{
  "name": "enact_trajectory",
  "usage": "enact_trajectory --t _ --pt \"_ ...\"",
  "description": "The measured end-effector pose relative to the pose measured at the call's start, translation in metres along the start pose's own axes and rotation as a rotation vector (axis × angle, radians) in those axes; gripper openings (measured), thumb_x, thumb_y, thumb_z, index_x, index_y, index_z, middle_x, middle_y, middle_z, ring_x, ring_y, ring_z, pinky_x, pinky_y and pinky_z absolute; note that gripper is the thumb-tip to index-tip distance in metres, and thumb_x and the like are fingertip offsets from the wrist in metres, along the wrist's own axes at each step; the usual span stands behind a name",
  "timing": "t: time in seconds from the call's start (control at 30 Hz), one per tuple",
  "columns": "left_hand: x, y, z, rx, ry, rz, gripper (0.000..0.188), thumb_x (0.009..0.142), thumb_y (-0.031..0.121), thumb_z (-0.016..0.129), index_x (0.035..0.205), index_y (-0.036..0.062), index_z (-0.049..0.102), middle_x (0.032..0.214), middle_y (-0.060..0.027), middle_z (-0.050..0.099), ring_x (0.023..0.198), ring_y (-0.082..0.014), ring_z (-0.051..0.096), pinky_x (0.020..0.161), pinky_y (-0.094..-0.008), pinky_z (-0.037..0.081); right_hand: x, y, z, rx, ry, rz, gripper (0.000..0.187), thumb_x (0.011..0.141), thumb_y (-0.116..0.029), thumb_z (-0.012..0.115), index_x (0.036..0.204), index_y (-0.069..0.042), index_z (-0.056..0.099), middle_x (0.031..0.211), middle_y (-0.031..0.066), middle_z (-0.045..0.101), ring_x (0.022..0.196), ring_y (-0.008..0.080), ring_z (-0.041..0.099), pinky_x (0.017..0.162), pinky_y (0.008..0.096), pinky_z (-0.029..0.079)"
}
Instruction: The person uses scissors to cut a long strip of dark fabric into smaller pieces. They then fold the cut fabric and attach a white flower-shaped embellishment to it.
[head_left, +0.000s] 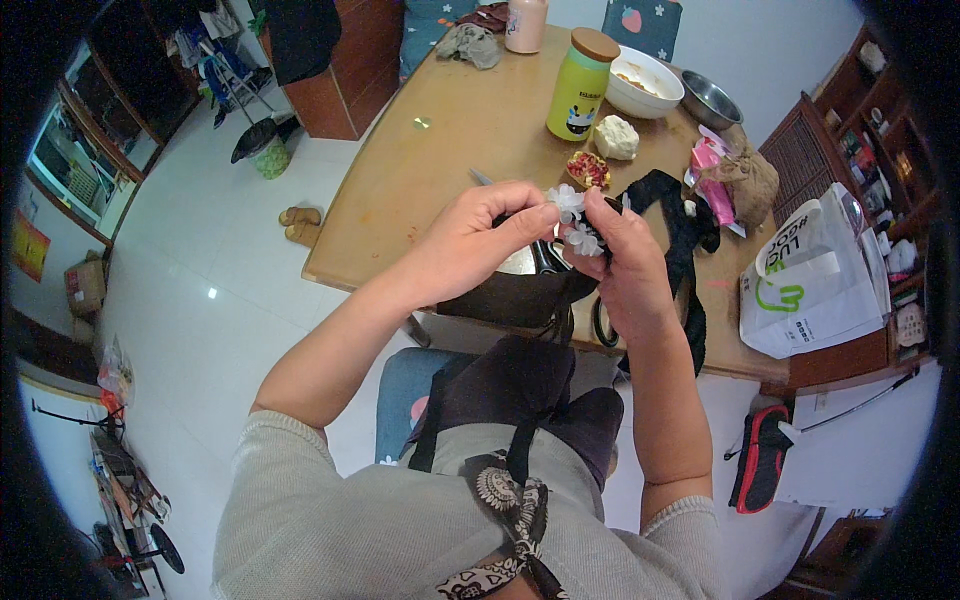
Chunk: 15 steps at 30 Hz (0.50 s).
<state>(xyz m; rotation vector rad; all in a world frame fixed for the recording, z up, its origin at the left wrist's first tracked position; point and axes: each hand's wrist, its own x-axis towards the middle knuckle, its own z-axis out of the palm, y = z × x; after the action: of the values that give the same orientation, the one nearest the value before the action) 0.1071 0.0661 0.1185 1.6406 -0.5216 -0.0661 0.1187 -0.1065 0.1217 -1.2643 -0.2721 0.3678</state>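
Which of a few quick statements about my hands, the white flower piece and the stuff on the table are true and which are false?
1. Both hands hold the white flower trim. True: the left hand and the right hand pinch it between their fingertips.
2. The green bottle lies on its side. False: it stands upright on the wooden table.
3. The white bowl sits beside the green bottle. True.
4. The white shopping bag is on the floor. False: it rests on the table's right end.
5. Black fabric lies on the table behind the hands. True.
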Motion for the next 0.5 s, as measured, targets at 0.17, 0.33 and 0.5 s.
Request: enact_trajectory --t 0.17,0.33,0.5 --pt "0.000 0.001 -0.002 0.143 0.009 0.044 0.022 0.088 0.023 0.050 0.080 0.0029 0.055 0.077 0.0019 0.051 0.074 -0.0054 0.043 0.069 -0.0217 0.036 0.000 0.005 -0.004 0.142 -0.036 -0.065 0.023 0.088 -0.031 0.050 0.081 -0.010 0.055 0.068 -0.0040 0.051 0.055 0.0023 0.039 0.048 0.0178 0.028" --pt "-0.007 0.011 0.001 0.108 -0.011 -0.051 0.019 0.086 0.020 0.052 0.081 0.0023 0.055 0.073 0.0023 0.050 0.070 -0.0047 0.043 0.066 -0.0210 0.036 -0.009 0.007 0.004 0.203 0.059 -0.083 0.020 0.088 -0.029 0.051 0.083 -0.010 0.055 0.071 -0.0040 0.053 0.060 0.0035 0.045 0.055 0.0187 0.035" --pt "-0.014 0.011 -0.003 0.190 -0.020 -0.056 0.015 0.083 0.017 0.053 0.083 0.0029 0.056 0.070 0.0015 0.051 0.066 -0.0061 0.045 0.064 -0.0225 0.035 -0.015 0.012 0.004 0.245 0.021 -0.116 0.018 0.088 -0.027 0.051 0.083 -0.010 0.054 0.072 -0.0034 0.054 0.063 0.0045 0.047 0.058 0.0194 0.038"
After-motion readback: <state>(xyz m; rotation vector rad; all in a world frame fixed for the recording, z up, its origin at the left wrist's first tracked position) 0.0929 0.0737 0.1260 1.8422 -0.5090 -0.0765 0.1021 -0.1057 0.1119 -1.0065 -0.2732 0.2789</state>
